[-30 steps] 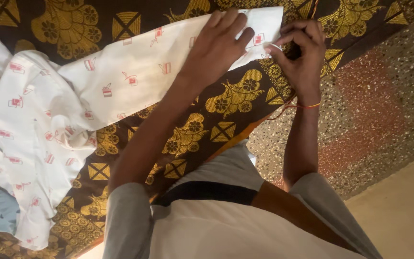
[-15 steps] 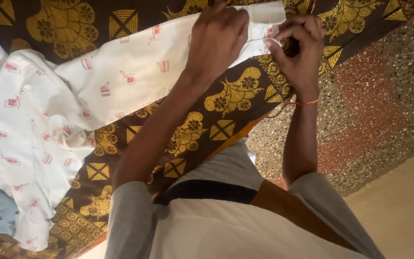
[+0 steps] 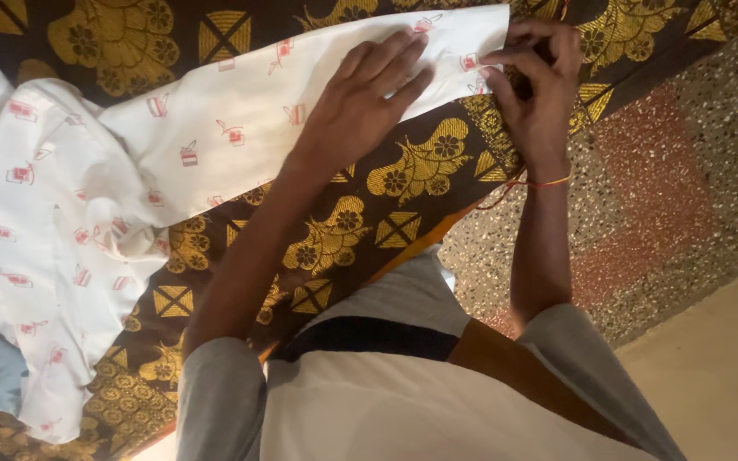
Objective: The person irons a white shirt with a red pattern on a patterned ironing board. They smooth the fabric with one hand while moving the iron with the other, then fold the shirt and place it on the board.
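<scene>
- Head view: left hand (image 3: 360, 107) lay flat, fingers spread, on a white printed shirt sleeve (image 3: 241, 119) over brown-and-gold cloth (image 3: 403, 171).
- Right hand (image 3: 535, 94) pinched the sleeve's cuff end.

I see a brown cloth (image 3: 326, 239) with gold flower and crossed-square motifs covering the work surface from nine to twelve o'clock. At three o'clock lies speckled terrazzo floor (image 3: 685, 171), reddish in patches; toward five o'clock, a plain tan strip (image 3: 719, 376). Light is soft.

No packages, labels, signs, screens.
</scene>
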